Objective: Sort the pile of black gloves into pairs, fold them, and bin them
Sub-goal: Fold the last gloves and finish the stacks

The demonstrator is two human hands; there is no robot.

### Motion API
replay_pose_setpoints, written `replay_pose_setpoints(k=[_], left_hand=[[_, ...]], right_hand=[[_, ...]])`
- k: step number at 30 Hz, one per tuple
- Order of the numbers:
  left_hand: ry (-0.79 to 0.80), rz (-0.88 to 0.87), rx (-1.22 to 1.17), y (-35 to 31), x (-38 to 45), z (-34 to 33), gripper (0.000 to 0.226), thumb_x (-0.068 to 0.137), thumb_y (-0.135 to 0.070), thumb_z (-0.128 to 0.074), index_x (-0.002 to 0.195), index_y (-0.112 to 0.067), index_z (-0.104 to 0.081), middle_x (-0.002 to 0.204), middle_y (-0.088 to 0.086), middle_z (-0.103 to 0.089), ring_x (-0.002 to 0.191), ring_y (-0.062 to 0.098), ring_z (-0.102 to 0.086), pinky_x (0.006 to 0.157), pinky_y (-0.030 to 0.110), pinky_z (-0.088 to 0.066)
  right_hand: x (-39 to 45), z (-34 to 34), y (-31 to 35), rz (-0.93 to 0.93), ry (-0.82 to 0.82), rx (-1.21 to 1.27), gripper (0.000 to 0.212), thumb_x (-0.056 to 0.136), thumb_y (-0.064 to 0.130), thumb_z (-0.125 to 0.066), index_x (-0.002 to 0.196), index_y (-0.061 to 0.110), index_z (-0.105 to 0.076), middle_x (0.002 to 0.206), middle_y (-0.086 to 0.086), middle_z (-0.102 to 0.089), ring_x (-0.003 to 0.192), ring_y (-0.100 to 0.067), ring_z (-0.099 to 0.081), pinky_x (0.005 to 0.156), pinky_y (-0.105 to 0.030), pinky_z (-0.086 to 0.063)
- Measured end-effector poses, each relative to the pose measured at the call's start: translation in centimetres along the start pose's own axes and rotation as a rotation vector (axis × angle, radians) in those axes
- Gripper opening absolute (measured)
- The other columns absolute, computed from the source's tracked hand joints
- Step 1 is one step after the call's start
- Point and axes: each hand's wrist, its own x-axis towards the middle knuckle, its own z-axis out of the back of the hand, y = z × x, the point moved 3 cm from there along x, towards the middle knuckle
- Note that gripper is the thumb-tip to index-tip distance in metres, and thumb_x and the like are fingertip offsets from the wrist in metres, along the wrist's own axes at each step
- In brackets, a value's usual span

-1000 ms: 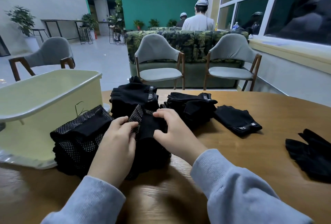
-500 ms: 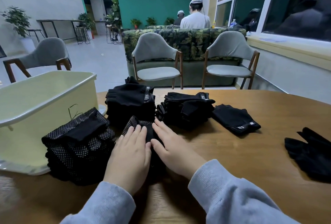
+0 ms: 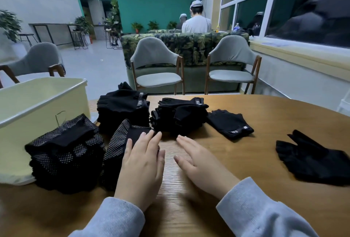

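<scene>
A: Where is our left hand [image 3: 141, 166]?
B: Flat, fingers straight, pressing the folded dotted gloves [image 3: 121, 145] beside the bin [image 3: 43, 108].
A: Right hand [image 3: 202, 166]?
B: Fingers straight, over the table [image 3: 265, 115]

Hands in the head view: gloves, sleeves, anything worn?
Both hands are bare: no gloves, rings or watch visible on the left hand or the right hand. Each arm wears a light grey knit sleeve with a ribbed cuff ending at the wrist, the left sleeve and the right sleeve. No cables or markings show.
</scene>
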Motion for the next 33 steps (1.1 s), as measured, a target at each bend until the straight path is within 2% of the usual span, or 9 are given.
replay_pose_setpoints(k=[4, 7, 10, 14, 17, 20, 27, 30, 33], left_hand=[[-0.023, -0.021, -0.099, -2.3, 0.0, -1.0, 0.059, 0.092, -0.043, -0.017, 0.141, -0.016, -0.039, 0.146, 0.000, -0.038, 0.137, 0.006, -0.025, 0.115, 0.035, -0.006], [-0.027, -0.038, -0.128, -4.0, 0.4, -1.8, 0.057, 0.093, -0.042, -0.021, 0.139, -0.013, -0.040, 0.146, 0.005, -0.039, 0.137, 0.016, -0.031, 0.114, 0.030, -0.002], [-0.031, -0.041, -0.165, -5.7, 0.6, -2.6, 0.059, 0.092, -0.042, -0.021, 0.138, -0.012, -0.042, 0.145, 0.007, -0.039, 0.137, 0.020, -0.031, 0.115, 0.032, -0.005], [0.049, -0.030, -0.262, -7.0, 0.0, -3.9, 0.072, 0.085, -0.053, -0.008, 0.145, -0.018, -0.027, 0.154, -0.002, -0.021, 0.141, 0.004, -0.008, 0.113, 0.024, 0.003], [0.180, -0.058, -0.182, -7.0, -0.6, -5.0, 0.083, 0.075, -0.058, 0.009, 0.148, -0.023, -0.011, 0.156, -0.008, -0.005, 0.142, 0.002, 0.005, 0.107, 0.016, 0.018], [0.242, -0.073, -0.131, -7.0, -0.8, -5.3, 0.087, 0.070, -0.059, 0.015, 0.148, -0.025, -0.006, 0.156, -0.011, -0.001, 0.139, -0.002, 0.011, 0.103, 0.014, 0.022], [0.291, -0.091, -0.167, -6.7, -0.7, -6.0, 0.088, 0.070, -0.062, 0.011, 0.147, -0.026, -0.012, 0.155, -0.012, -0.008, 0.133, -0.008, 0.009, 0.108, 0.015, 0.012], [0.291, -0.092, -0.194, -6.6, -0.7, -6.0, 0.088, 0.071, -0.063, 0.008, 0.147, -0.025, -0.016, 0.154, -0.012, -0.014, 0.141, 0.000, -0.004, 0.112, 0.017, 0.003], [0.298, -0.093, -0.199, -6.6, -0.7, -6.0, 0.088, 0.070, -0.063, 0.008, 0.146, -0.025, -0.018, 0.152, -0.013, -0.016, 0.140, 0.001, -0.009, 0.114, 0.020, -0.001]], right_hand=[[-2.3, 1.8, -1.8, -0.085, -0.021, -0.021, 0.062, 0.099, 0.039, -0.040, 0.150, 0.021, -0.011, 0.155, 0.011, -0.017, 0.140, 0.000, -0.015, 0.106, -0.012, -0.012], [-3.9, 3.0, -3.3, -0.152, -0.060, -0.025, 0.067, 0.097, 0.040, -0.043, 0.151, 0.024, -0.004, 0.152, 0.010, -0.026, 0.132, -0.004, -0.031, 0.100, -0.014, -0.024], [-5.3, 3.8, -4.9, -0.151, -0.110, -0.119, 0.066, 0.098, 0.036, -0.043, 0.150, 0.025, -0.005, 0.154, 0.010, -0.023, 0.137, -0.004, -0.026, 0.103, -0.013, -0.021], [-7.4, 4.8, -7.1, -0.172, -0.151, -0.166, 0.059, 0.098, 0.029, -0.043, 0.149, 0.028, -0.014, 0.154, 0.009, -0.022, 0.139, -0.001, -0.019, 0.105, -0.008, -0.014], [-8.8, 6.0, -8.8, -0.210, -0.227, -0.172, 0.053, 0.097, 0.024, -0.046, 0.146, 0.028, -0.025, 0.152, 0.009, -0.026, 0.136, 0.005, -0.018, 0.100, 0.000, -0.007], [-9.9, 7.4, -10.4, -0.236, -0.323, -0.183, 0.045, 0.095, 0.015, -0.049, 0.138, 0.023, -0.041, 0.145, 0.009, -0.037, 0.130, 0.010, -0.016, 0.093, 0.008, -0.005], [-12.3, 9.9, -13.4, -0.553, -0.457, -0.197, 0.041, 0.093, 0.021, -0.051, 0.134, 0.020, -0.043, 0.147, 0.002, -0.034, 0.142, -0.011, -0.014, 0.108, -0.024, -0.018], [-13.1, 10.4, -15.1, -0.806, -0.489, -0.380, 0.037, 0.090, 0.033, -0.051, 0.127, 0.023, -0.049, 0.148, -0.001, -0.033, 0.143, -0.022, -0.005, 0.114, -0.045, -0.007], [-13.8, 10.8, -16.0, -0.975, -0.444, -0.419, 0.039, 0.089, 0.045, -0.046, 0.126, 0.030, -0.048, 0.150, -0.003, -0.030, 0.142, -0.027, -0.005, 0.114, -0.049, -0.005]])
